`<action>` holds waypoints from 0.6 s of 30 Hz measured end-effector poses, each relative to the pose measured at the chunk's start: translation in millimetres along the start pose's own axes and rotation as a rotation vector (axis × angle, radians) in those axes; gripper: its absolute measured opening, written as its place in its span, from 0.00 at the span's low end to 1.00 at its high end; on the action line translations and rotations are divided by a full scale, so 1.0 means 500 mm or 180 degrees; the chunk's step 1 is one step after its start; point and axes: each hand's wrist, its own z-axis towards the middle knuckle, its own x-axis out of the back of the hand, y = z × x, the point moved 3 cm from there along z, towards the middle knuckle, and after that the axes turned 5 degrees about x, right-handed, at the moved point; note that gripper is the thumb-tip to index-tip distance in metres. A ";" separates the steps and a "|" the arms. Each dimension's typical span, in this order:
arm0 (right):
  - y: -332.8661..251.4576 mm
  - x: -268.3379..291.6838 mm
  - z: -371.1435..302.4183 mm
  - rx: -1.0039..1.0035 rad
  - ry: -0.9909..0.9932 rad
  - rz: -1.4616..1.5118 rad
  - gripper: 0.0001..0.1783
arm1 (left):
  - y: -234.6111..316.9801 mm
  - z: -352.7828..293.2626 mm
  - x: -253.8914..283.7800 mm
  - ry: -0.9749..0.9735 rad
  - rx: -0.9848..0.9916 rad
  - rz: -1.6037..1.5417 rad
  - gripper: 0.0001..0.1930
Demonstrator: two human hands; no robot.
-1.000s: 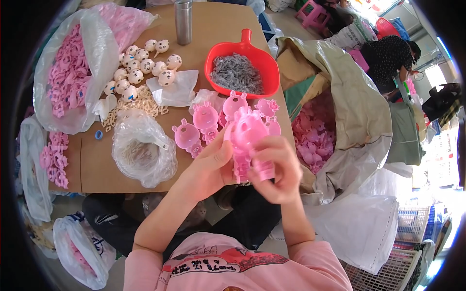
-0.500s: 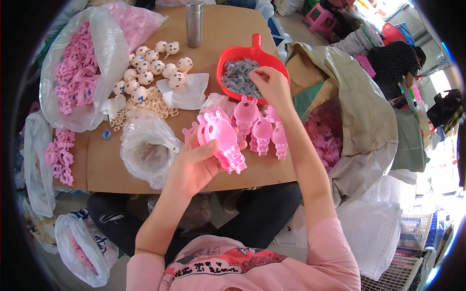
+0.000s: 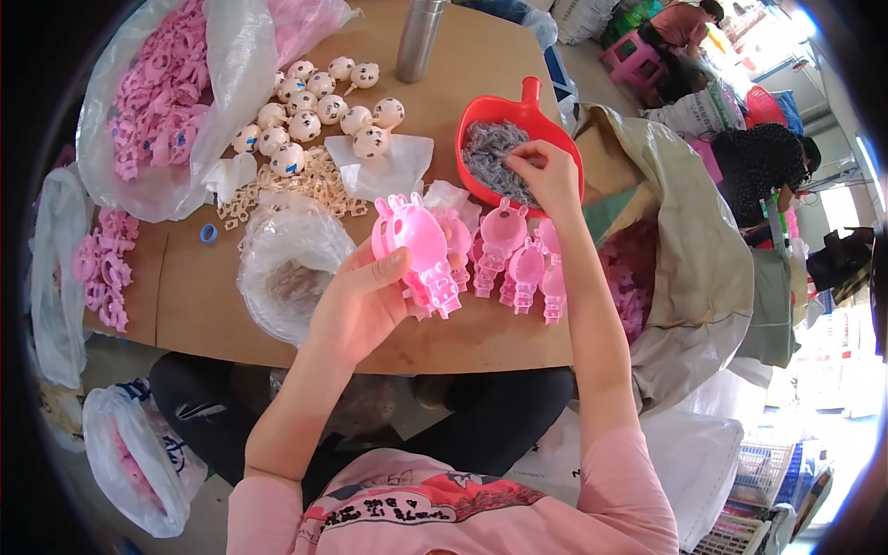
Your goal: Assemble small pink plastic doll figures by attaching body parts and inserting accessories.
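My left hand (image 3: 370, 291) is closed around a small stack of pink plastic rabbit-shaped shells (image 3: 418, 242), hollow side facing up. Over a red scoop (image 3: 566, 157) my right hand (image 3: 552, 180) has thumb and fingers pinched together at the heap of small grey pieces (image 3: 488, 148) inside. Whether anything sits in that pinch is too small to make out. Between the two hands, several more pink rabbit-shaped shells (image 3: 504, 229) lie on the cardboard-covered table (image 3: 462, 356), partly behind my right forearm.
Round cream heads with dark markings (image 3: 305, 125) stand beyond beige small parts (image 3: 319, 180). A clear plastic bag (image 3: 277, 277) lies near my left forearm. Farther out are a steel flask (image 3: 418, 42), a bag of pink parts (image 3: 239, 102), a blue ring (image 3: 208, 233) and a large sack (image 3: 694, 268).
The view has shifted, so the table appears farther right. My right fingertips have come slightly farther over the grey pieces. My left hand keeps its hold on the shells.
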 end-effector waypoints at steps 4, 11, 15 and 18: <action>0.008 0.016 -0.024 0.0131 0.0126 0.0839 0.10 | 0.003 0.003 -0.005 -0.0125 0.0042 -0.0034 0.24; -0.022 0.047 -0.060 -0.0229 0.0216 0.1112 0.07 | 0.008 -0.010 -0.018 -0.0188 -0.0012 -0.0142 0.25; -0.107 0.073 -0.109 -0.0139 0.0171 0.1549 0.06 | 0.013 -0.018 -0.020 -0.0206 0.0018 -0.0123 0.26; -0.217 0.098 -0.172 0.0200 -0.0071 0.2250 0.07 | 0.016 -0.028 -0.022 -0.0210 -0.0038 -0.0195 0.27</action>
